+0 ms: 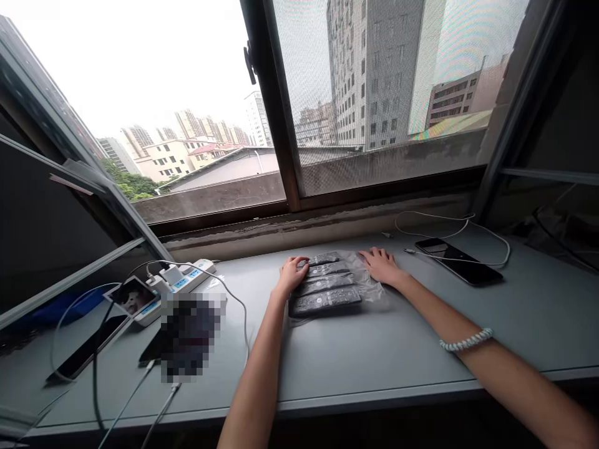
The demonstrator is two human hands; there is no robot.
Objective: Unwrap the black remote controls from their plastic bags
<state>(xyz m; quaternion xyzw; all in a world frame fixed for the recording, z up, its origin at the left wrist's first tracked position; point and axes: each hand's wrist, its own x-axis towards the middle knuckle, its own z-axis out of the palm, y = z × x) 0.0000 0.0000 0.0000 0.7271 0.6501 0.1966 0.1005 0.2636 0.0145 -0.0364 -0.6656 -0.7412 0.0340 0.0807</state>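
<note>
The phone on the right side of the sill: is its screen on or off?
Off. The phone lies flat on the sill, its screen dark, showing only reflected window light; a white cable curls around it.

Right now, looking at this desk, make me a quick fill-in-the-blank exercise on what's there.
1. Both hands rest on a row of ____ remote controls.
2. The remotes lie on clear ____.
3. The right hand side of the desk holds a black ____ with a white cable.

Missing words: four; plastic; phone
</note>
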